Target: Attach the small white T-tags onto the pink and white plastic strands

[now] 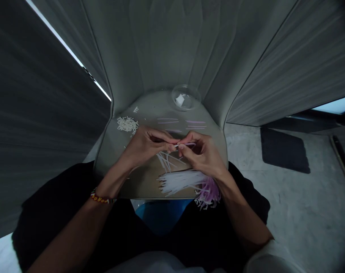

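Note:
Over the seat of a grey chair [109, 159], my two hands meet fingertip to fingertip. My left hand [148, 146] is closed in a pinch on a small white piece [176, 145], whose exact kind is too small to tell. Pinched in my right hand [202, 151] is a thin pale pink strip [191, 144], bent into a loop near the fingers. Whether strip and white piece are joined is hidden by the fingertips. Below the hands lie loose white strips [165, 162] and a thick bundle of white strips [180, 181] with pink, white-tipped ends [208, 193].
A heap of short white pieces [127, 124] lies at the seat's left. Pink strips [195, 122] rest in rows beyond the hands. A clear round dish [186, 98] holding a white scrap stands near the backrest. A dark mat [284, 149] lies on the floor at right.

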The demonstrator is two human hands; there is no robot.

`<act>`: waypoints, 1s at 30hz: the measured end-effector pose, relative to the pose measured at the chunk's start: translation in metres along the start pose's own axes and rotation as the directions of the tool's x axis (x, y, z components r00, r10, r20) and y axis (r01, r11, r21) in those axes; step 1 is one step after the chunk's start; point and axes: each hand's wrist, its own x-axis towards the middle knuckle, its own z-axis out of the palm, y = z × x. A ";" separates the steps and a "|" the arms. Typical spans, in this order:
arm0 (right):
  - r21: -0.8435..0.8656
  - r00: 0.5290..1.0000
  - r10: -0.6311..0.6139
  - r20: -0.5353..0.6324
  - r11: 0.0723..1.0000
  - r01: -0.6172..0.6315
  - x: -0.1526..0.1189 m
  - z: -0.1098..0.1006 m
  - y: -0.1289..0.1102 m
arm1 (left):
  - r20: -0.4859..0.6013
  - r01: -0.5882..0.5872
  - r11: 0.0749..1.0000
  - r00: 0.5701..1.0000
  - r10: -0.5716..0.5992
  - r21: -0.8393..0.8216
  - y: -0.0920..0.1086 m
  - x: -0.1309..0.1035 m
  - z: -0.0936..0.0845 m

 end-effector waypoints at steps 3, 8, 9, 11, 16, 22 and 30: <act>0.019 1.000 0.012 0.011 1.000 -0.012 0.000 0.000 0.001 | 0.003 0.005 1.000 1.000 -0.005 -0.003 0.000 0.000 0.000; 0.050 0.999 0.031 0.037 0.998 -0.033 -0.001 0.000 0.002 | 0.042 0.055 0.998 0.998 -0.054 -0.021 0.000 0.000 -0.003; 0.058 0.999 0.030 0.043 0.998 -0.032 -0.001 0.000 0.002 | 0.048 0.059 0.998 0.997 -0.057 -0.026 0.000 0.000 -0.003; 0.074 0.998 0.029 0.055 0.997 -0.033 -0.001 0.000 0.002 | 0.050 0.063 0.998 0.997 -0.062 -0.031 0.000 -0.001 -0.003; 0.099 0.998 0.022 0.067 0.995 -0.029 0.000 -0.001 0.003 | 0.033 0.072 0.997 0.997 -0.070 -0.042 0.000 -0.001 -0.002; 0.095 0.996 0.028 0.086 0.995 -0.036 0.000 -0.003 0.007 | 0.043 0.082 0.997 0.996 -0.082 -0.011 -0.001 0.000 -0.001; 0.076 0.994 0.033 0.105 0.996 -0.041 0.001 -0.003 0.007 | 0.021 0.067 0.998 0.998 -0.067 -0.007 -0.007 0.001 -0.001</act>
